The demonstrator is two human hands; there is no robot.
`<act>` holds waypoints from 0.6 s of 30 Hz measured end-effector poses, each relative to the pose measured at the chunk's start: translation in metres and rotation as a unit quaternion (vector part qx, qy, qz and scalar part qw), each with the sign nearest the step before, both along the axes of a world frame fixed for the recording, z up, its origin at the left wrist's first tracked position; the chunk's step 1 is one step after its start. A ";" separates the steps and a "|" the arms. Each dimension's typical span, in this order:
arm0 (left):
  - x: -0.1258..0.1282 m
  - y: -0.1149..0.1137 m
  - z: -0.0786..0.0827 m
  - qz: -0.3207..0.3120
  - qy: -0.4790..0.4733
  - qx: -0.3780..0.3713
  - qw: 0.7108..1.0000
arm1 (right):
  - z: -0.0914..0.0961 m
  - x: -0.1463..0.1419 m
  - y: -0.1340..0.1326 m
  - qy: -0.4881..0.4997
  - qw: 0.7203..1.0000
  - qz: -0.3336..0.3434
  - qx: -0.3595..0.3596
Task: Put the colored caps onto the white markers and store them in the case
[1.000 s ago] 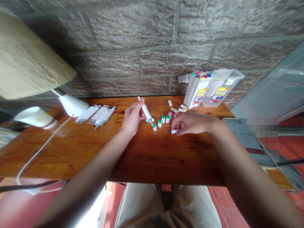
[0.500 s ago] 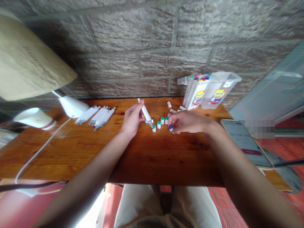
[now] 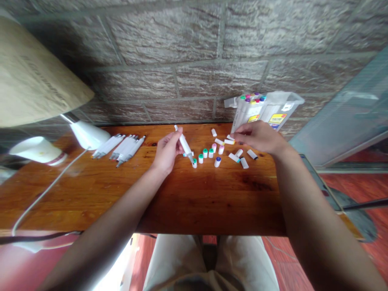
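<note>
My left hand (image 3: 167, 151) is closed around a white marker (image 3: 184, 144), its grey tip end slanting down to a green-topped cap (image 3: 194, 163). More caps with green tops stand beside it, along with pink-topped ones and a blue-topped cap (image 3: 217, 162). Under the marker lies another cap with a blue end, partly covered. My right hand (image 3: 257, 136) reaches over the loose white caps at the back, thumb and fingertips pinched at a white cap (image 3: 230, 137). Several more caps lie on their sides below that hand, among them a dark-ended cap (image 3: 252, 154).
Uncapped markers (image 3: 129, 148) lie in groups at the left, near a lamp base (image 3: 89, 135) and a paper cup (image 3: 38, 150). Clear plastic cases (image 3: 286, 107), one filled with markers, stand against the brick wall. A phone (image 3: 321, 182) rests at the right edge, partly behind my forearm.
My right hand has left the blue-topped cap standing and moved right and back to the lying caps. My left hand keeps the marker over the green-topped cap. The view has shifted slightly.
</note>
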State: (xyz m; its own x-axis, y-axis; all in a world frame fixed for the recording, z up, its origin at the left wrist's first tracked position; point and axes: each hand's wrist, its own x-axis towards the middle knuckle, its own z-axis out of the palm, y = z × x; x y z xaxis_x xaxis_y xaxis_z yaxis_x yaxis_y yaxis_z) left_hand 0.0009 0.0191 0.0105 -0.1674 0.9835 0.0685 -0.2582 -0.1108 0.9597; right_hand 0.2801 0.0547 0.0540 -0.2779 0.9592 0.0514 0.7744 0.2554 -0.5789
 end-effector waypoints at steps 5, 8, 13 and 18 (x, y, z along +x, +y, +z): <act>-0.002 0.001 0.003 0.015 -0.005 0.004 1.000 | 0.005 0.000 -0.004 -0.070 0.983 0.095 -0.140; -0.002 0.001 0.003 0.013 -0.006 0.008 1.000 | 0.002 0.001 -0.001 -0.090 0.973 0.121 -0.175; -0.001 0.001 0.001 0.005 -0.001 0.007 1.000 | -0.002 -0.008 -0.001 -0.136 0.972 0.108 -0.160; -0.001 0.001 0.002 0.010 -0.009 0.004 1.000 | 0.000 -0.021 -0.009 -0.148 0.970 0.102 -0.161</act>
